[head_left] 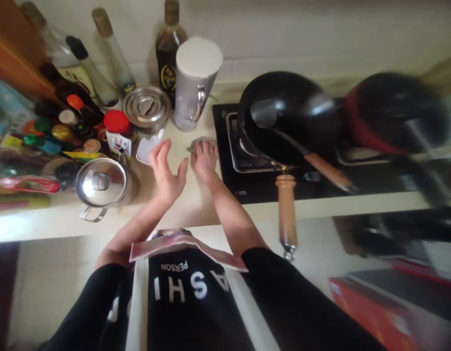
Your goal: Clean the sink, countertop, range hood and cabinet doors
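Note:
My right hand (204, 160) presses down on a crumpled greyish cloth (191, 147) on the counter, just left of the stove's edge; most of the cloth is hidden under the fingers. Above the counter, my left hand (168, 174) is raised with thumb and fingers apart, holding nothing. Behind its fingertips lies a white plastic piece (146, 148), perhaps a small lid or scoop, partly covered. A tall clear pitcher with a white lid (199, 58) stands beyond my right hand. To the left of my left hand sits a steel pot with a spout (101, 183).
Several bottles and jars crowd the left side, including a red-lidded jar (117, 122). A lidded steel canister (147, 107) stands beside the dark bottle (170, 53). On the stove (243, 187), a wok (294, 107) holds a spatula (316, 163); its wooden handle (286, 204) overhangs the counter.

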{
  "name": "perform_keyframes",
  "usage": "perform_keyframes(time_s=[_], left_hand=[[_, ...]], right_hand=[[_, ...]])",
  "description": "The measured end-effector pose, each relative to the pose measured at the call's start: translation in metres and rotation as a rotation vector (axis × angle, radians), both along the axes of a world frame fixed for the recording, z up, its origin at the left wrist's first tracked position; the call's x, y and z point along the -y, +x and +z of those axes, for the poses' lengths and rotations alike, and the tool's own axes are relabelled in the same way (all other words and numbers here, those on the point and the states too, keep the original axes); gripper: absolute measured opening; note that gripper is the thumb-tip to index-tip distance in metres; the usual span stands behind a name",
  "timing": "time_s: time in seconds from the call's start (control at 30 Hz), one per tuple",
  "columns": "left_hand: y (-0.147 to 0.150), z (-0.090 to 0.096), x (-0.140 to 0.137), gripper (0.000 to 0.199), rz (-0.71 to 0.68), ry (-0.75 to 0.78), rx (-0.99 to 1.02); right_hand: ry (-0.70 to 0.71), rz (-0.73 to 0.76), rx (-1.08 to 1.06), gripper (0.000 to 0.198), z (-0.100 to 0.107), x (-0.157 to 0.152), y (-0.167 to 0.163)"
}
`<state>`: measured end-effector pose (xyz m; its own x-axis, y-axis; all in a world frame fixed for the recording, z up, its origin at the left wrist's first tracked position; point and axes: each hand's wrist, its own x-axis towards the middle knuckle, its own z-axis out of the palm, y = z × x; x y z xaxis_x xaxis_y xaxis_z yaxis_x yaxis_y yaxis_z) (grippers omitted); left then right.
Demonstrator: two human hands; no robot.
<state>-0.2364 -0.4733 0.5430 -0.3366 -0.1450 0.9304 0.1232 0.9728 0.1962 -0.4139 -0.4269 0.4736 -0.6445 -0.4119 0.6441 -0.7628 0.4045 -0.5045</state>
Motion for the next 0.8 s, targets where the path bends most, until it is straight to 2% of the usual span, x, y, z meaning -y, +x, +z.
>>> perform_keyframes(time_s=[0.1, 0.17, 0.27, 0.33, 0.43, 0.53, 0.67, 0.8], left_hand=[[-0.073, 0.041, 0.011, 0.065, -0.069, 0.036, 0.047], [-0.121, 0.069, 0.022, 0.054, -0.099, 0.114, 0.035], [-0.157, 0.098, 0.026, 0.022, -0.207, 0.274, 0.092], [-0.156, 0.107, 0.019, 0.012, -0.245, 0.353, 0.118], [-0.136, 0.113, 0.010, 0.029, -0.226, 0.405, 0.064], [-0.112, 0.118, 0.009, 0.034, -0.175, 0.369, -0.027], [-0.088, 0.116, 0.013, 0.032, -0.146, 0.286, -0.058], [-0.066, 0.101, 0.012, 0.039, -0.170, 0.202, -0.057]], right_hand=[[0.066, 0.035, -0.053, 0.050, -0.011, -0.004, 0.033], [0.100, 0.021, 0.006, 0.047, -0.018, -0.010, 0.050], [0.074, 0.012, 0.159, 0.044, -0.014, -0.018, 0.053], [-0.013, -0.004, 0.210, 0.046, -0.003, -0.020, 0.042], [-0.203, -0.078, 0.235, 0.051, 0.014, -0.015, 0.019], [-0.338, -0.128, 0.277, 0.053, 0.030, -0.004, -0.001], [-0.408, -0.160, 0.276, 0.055, 0.055, 0.012, -0.029], [-0.396, -0.222, 0.197, 0.055, 0.086, 0.023, -0.072]])
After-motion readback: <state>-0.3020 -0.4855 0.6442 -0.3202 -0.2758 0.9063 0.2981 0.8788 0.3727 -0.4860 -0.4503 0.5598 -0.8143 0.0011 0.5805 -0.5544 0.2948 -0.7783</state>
